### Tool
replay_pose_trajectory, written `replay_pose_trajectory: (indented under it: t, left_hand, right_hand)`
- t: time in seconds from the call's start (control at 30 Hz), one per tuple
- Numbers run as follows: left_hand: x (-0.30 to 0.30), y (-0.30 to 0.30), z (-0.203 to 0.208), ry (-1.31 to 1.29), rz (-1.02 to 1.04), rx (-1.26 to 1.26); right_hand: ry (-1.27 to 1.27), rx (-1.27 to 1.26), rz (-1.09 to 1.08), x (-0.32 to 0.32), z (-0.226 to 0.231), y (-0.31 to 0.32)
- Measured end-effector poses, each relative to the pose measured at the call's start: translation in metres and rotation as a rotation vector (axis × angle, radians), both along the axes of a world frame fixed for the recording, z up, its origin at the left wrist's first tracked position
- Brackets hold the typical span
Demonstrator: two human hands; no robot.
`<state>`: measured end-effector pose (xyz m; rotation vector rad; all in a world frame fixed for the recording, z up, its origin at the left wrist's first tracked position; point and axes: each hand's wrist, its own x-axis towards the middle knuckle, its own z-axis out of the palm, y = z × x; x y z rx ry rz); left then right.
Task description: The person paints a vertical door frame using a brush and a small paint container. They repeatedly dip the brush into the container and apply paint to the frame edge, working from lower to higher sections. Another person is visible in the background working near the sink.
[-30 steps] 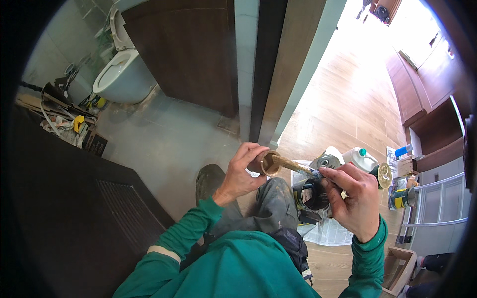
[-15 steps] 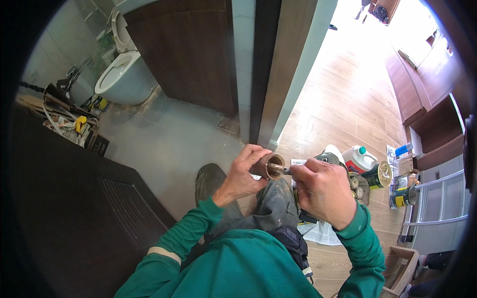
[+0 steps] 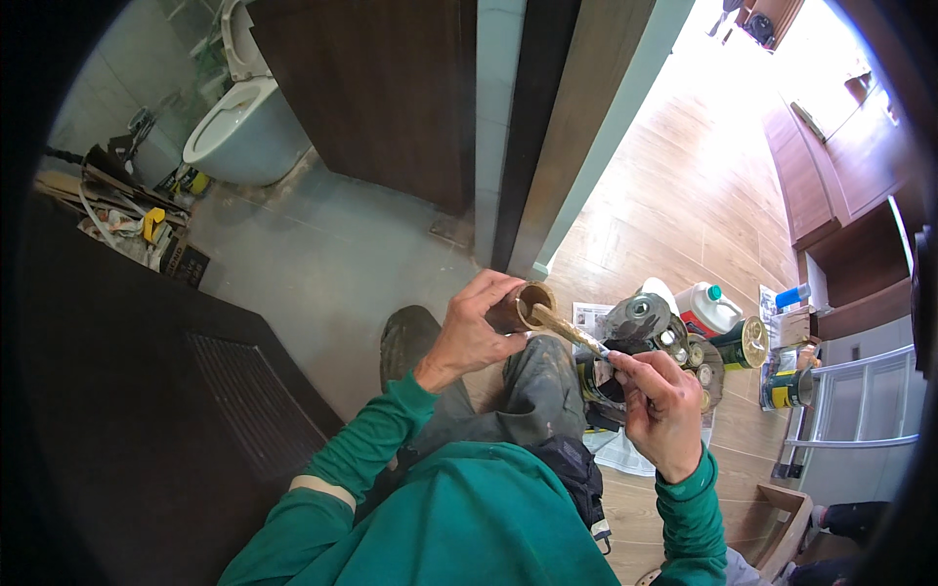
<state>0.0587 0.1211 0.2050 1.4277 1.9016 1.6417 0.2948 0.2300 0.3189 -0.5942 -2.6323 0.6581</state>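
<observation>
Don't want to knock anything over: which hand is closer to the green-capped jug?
Right: the right hand is on the near side of the jug, slightly left; the left hand is well off to its left.

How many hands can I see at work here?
2. The left hand grips a brown cup; the right hand, farther right, holds a stick angled toward the cup's mouth. Someone else's legs show at lower right; their hands may be hidden.

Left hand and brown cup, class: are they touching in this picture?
Touching: the head view shows the left hand curled around the brown cup, with no gap visible between them.
</observation>
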Motion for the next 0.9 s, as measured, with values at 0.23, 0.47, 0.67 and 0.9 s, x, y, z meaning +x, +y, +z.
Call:
replay_pose_trajectory:
  t: [0.23, 0.47, 0.67, 0.9]
  left_hand:
    - [-0.008, -0.005, -0.005, 0.069, 0.047, -0.006]
    - [-0.007, -0.002, -0.005, 0.105, 0.032, 0.021]
    - [-0.016, -0.01, -0.011, 0.052, 0.177, 0.012]
    - [-0.033, -0.031, -0.058, -0.071, 0.475, 0.047]
  right_hand:
    - [0.102, -0.084, -0.041, -0.003, 0.004, -0.002]
    - [0.084, -0.303, -0.17, -0.025, -0.015, -0.011]
    - [0.21, -0.576, -0.243, -0.006, -0.043, -0.011]
    - [0.621, -1.353, -0.241, -0.025, -0.109, 0.002]
